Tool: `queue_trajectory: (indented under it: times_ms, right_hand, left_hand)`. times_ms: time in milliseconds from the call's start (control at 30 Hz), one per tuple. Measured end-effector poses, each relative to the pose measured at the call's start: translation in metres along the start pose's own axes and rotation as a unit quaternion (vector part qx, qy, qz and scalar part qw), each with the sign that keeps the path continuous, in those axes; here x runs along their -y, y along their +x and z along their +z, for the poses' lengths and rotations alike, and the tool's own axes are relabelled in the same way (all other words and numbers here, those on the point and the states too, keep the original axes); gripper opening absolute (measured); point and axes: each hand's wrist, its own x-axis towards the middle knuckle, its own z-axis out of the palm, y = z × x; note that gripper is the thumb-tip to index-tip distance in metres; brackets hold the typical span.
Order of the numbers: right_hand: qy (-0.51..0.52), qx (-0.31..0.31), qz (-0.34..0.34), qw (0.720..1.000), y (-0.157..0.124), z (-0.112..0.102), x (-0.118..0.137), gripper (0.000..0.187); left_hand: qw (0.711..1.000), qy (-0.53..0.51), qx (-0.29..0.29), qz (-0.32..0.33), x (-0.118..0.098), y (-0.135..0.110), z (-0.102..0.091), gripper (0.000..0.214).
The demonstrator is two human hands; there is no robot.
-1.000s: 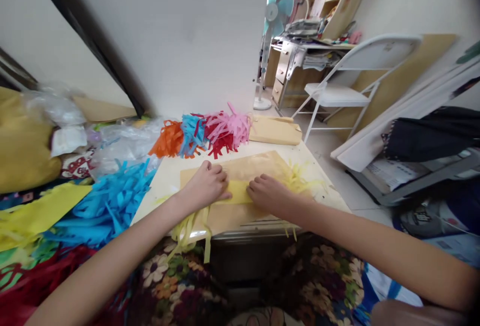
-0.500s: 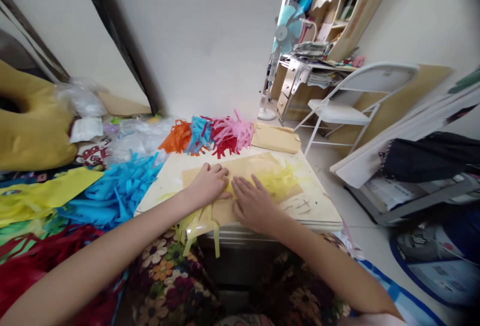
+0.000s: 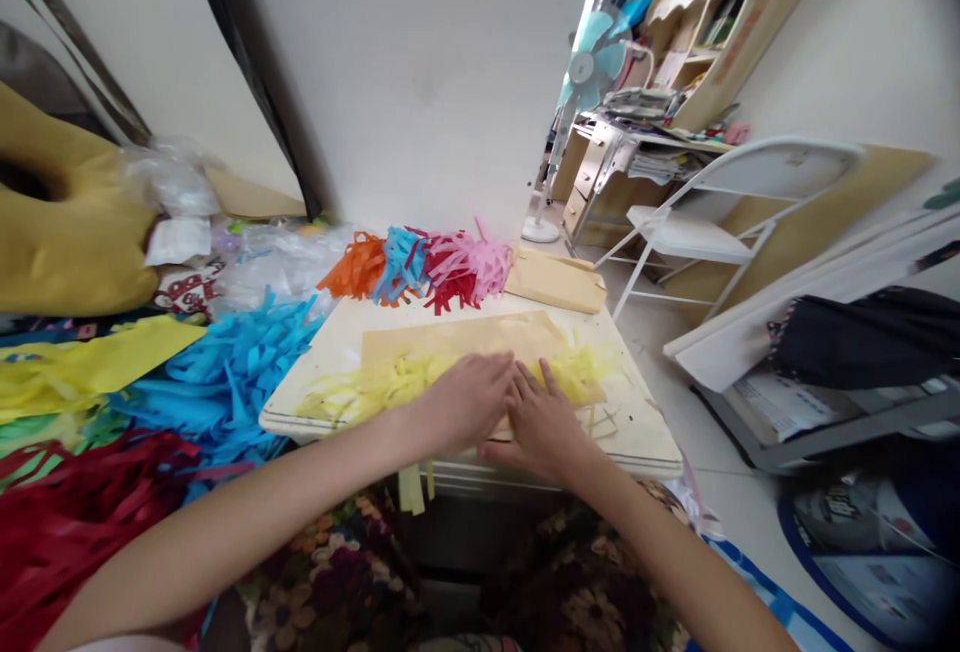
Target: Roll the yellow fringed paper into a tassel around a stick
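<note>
A strip of yellow fringed paper [image 3: 390, 382] lies across a brown paper sheet [image 3: 457, 337] on a small cream table [image 3: 645, 437]. My left hand [image 3: 465, 400] rests flat on the yellow paper near the table's front edge, fingers stretched out and together. My right hand [image 3: 541, 420] lies beside it, touching it, fingers spread flat on the same paper. A few yellow strips [image 3: 411, 487] hang over the front edge below my hands.
Orange, blue, red and pink fringed bundles [image 3: 420, 267] line the table's far edge beside a folded brown envelope [image 3: 556, 282]. Blue fringe [image 3: 232, 372], yellow paper [image 3: 90, 367] and red fringe [image 3: 82, 512] pile up left. A white folding chair [image 3: 705, 227] and fan [image 3: 585, 62] stand right.
My left hand slid right along the yellow paper until it met my right hand near the table's front middle. The yellow fringe to its left is now uncovered and spread out. The camera tilted slightly.
</note>
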Motion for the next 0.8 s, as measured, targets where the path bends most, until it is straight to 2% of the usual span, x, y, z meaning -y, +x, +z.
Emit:
queue_trajectory:
  times_ms: [67, 133, 300, 400, 533, 667, 733, 800]
  right_hand:
    - [-0.003, 0.001, 0.000, 1.000, 0.000, 0.001, 0.000, 0.086]
    - [-0.008, 0.002, 0.001, 1.000, 0.001, 0.001, -0.002, 0.087]
    - [-0.013, 0.011, -0.004, 1.000, 0.001, 0.000, -0.001, 0.082]
    - [-0.006, -0.010, -0.007, 1.000, -0.004, -0.003, 0.005, 0.069]
    - [-0.002, -0.090, -0.019, 0.996, -0.014, -0.006, 0.015, 0.050]
    - [-0.003, -0.171, -0.060, 0.983, -0.017, -0.005, 0.025, 0.020]
    - [0.008, -0.179, -0.073, 0.981, -0.014, -0.003, 0.029, 0.014]
    - [0.015, -0.156, -0.082, 0.984, -0.010, -0.003, 0.032, 0.014]
  left_hand:
    - [0.998, -0.028, 0.042, 0.041, -0.004, -0.010, 0.010, 0.043]
    - [0.997, -0.026, 0.058, 0.042, 0.001, -0.026, 0.018, 0.046]
    - [0.999, 0.046, -0.013, 0.005, 0.016, -0.056, 0.022, 0.039]
    - [0.997, 0.066, -0.034, 0.011, 0.010, -0.057, 0.016, 0.027]
    - [0.998, 0.060, -0.025, 0.020, 0.000, -0.055, 0.007, 0.014]
    - [0.997, 0.068, -0.039, 0.021, -0.003, -0.053, 0.002, 0.016]
    - [0.997, 0.067, -0.039, 0.030, -0.003, -0.051, 0.001, 0.018]
    - [0.997, 0.067, -0.028, 0.038, -0.002, -0.050, 0.000, 0.018]
